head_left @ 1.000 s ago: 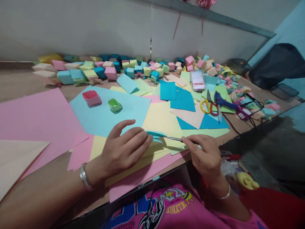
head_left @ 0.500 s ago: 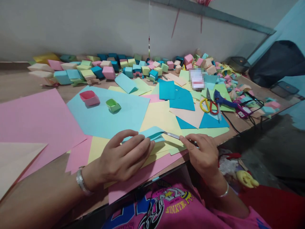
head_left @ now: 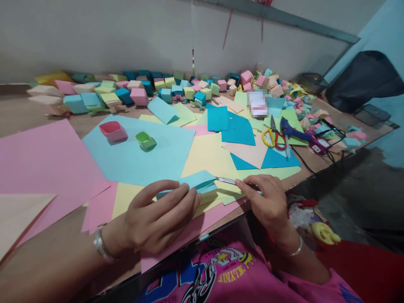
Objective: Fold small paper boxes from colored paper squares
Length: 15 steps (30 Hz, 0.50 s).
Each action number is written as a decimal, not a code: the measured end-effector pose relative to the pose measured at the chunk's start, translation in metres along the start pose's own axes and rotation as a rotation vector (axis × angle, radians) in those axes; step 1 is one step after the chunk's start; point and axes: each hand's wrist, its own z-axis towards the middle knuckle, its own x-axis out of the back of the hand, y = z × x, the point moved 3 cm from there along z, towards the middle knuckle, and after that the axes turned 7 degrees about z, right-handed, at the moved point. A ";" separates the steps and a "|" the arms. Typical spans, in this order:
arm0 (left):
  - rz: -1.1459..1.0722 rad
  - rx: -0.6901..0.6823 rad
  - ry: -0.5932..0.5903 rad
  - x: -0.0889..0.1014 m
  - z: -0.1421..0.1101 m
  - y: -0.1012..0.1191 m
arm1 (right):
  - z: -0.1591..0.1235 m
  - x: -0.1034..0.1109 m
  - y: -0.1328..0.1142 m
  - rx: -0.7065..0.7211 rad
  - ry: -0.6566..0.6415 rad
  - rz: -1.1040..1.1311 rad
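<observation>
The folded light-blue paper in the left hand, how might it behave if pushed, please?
The folded light-blue paper would probably flex easily, since its thin upper layer curves beyond the left hand. Its layers could shift apart, as their edges do not lie flush.

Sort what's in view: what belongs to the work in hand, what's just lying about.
In use:
folded light-blue paper, in the left hand
knife, in the right hand

Seemingly just lying about:
scissors
glue gun
pink paper box
green paper box
</observation>
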 end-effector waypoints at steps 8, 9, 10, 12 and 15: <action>-0.037 -0.006 -0.038 -0.001 -0.001 0.000 | 0.004 -0.003 0.000 -0.006 -0.047 -0.020; -0.039 -0.006 -0.045 -0.002 -0.001 0.000 | 0.004 -0.003 0.000 -0.006 -0.060 -0.022; -0.043 -0.008 -0.054 -0.002 -0.001 0.000 | 0.004 -0.002 0.000 -0.008 -0.070 -0.026; -0.063 -0.012 -0.074 -0.004 -0.002 0.000 | 0.005 -0.001 0.002 -0.014 -0.070 -0.036; -0.087 -0.010 -0.091 -0.005 -0.004 -0.001 | 0.005 0.003 0.003 0.001 -0.041 -0.044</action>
